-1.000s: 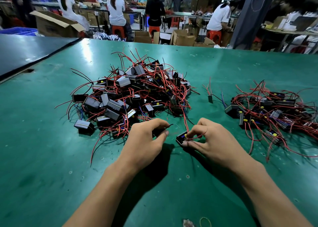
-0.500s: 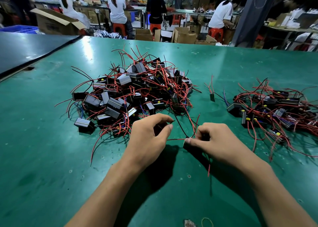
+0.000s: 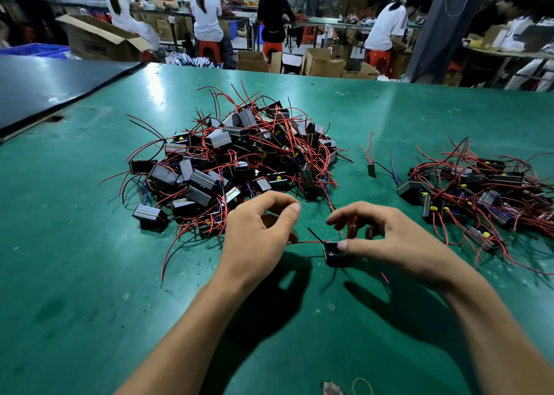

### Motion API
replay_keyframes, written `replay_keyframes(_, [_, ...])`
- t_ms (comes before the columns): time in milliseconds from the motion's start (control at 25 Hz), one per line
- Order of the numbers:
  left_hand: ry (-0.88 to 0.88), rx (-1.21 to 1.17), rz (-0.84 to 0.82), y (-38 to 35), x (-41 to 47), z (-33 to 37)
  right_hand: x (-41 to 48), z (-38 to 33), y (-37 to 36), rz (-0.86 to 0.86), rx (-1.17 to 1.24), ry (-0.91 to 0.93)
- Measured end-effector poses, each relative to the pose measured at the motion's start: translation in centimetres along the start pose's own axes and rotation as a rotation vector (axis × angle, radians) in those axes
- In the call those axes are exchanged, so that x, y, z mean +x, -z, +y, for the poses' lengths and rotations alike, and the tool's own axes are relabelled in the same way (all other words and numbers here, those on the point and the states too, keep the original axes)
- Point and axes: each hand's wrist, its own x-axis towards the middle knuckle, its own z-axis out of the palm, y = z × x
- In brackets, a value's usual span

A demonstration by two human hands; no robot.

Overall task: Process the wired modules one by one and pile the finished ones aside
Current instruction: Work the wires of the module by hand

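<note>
A small black module (image 3: 333, 253) with red wires sits low over the green table (image 3: 90, 274), in front of me. My right hand (image 3: 389, 241) holds it, thumb on its top edge and fingers curled above it. My left hand (image 3: 257, 229) is curled beside it on the left, and one red wire (image 3: 305, 242) of the module runs into its fingers. A big heap of black modules with red wires (image 3: 236, 157) lies just beyond my left hand. A smaller pile of the same modules (image 3: 473, 196) lies to the right of my right hand.
One loose module with wires (image 3: 371, 169) lies between the two piles. A dark table top (image 3: 45, 88) adjoins at the far left. Beyond the table's far edge people sit on stools among cardboard boxes (image 3: 99, 39). A rubber band (image 3: 362, 386) lies at the near edge.
My right hand has turned the module so that its black body shows under the thumb. My hands have moved a little apart, and the red wire now stretches between them.
</note>
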Motion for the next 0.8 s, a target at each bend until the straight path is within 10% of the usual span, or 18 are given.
replay_keyframes(160, [-0.031,-0.012,0.019,-0.3,-0.2,0.1,-0.4,-1.1,-0.6,-0.150,0.152,0.071])
replay_keyframes(800, [0.011,-0.068,-0.034,-0.9,-0.5,-0.2,1.0,-0.1,-5.1,0.285,0.254,0.104])
